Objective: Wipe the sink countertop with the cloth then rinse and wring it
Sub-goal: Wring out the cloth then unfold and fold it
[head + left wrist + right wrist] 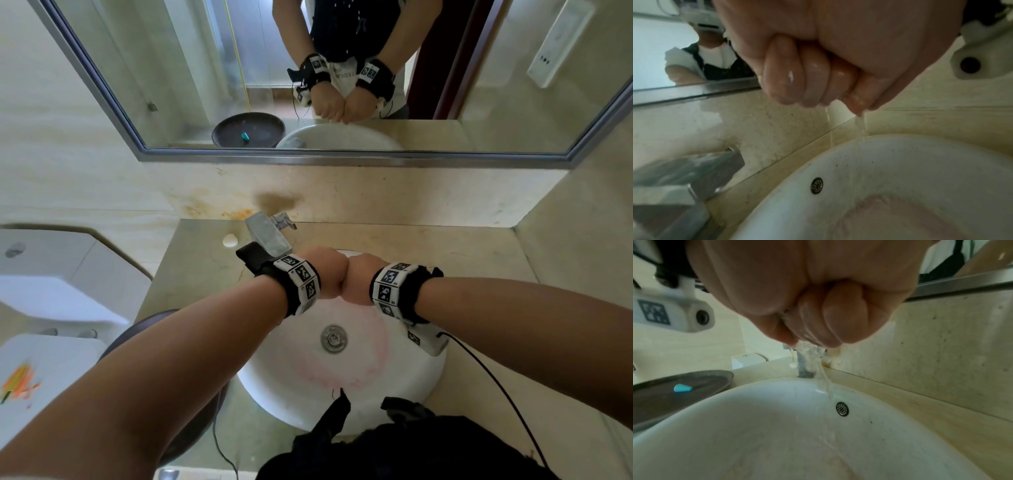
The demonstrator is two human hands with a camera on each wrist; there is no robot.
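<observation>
Both fists hang pressed together over the white sink basin (274, 394), just in front of the metal faucet (270, 238). My left hand (323, 277) and right hand (359, 277) are clenched tight around the cloth. It is almost wholly hidden inside them; only a pale wet scrap (782, 315) shows between the right fingers. Water (824, 382) streams from under the right fist (828, 321) into the basin. Thinner trickles (860, 126) drip from the wet left fingers (785, 78). The beige stone countertop (198, 267) surrounds the basin.
A dark round tray (674, 395) with a small blue item (683, 388) sits left of the basin. A small white lump (230, 240) lies by the faucet. Overflow hole (842, 408) and drain (332, 338) are visible. A mirror (342, 68) hangs behind, a toilet (51, 284) stands at left.
</observation>
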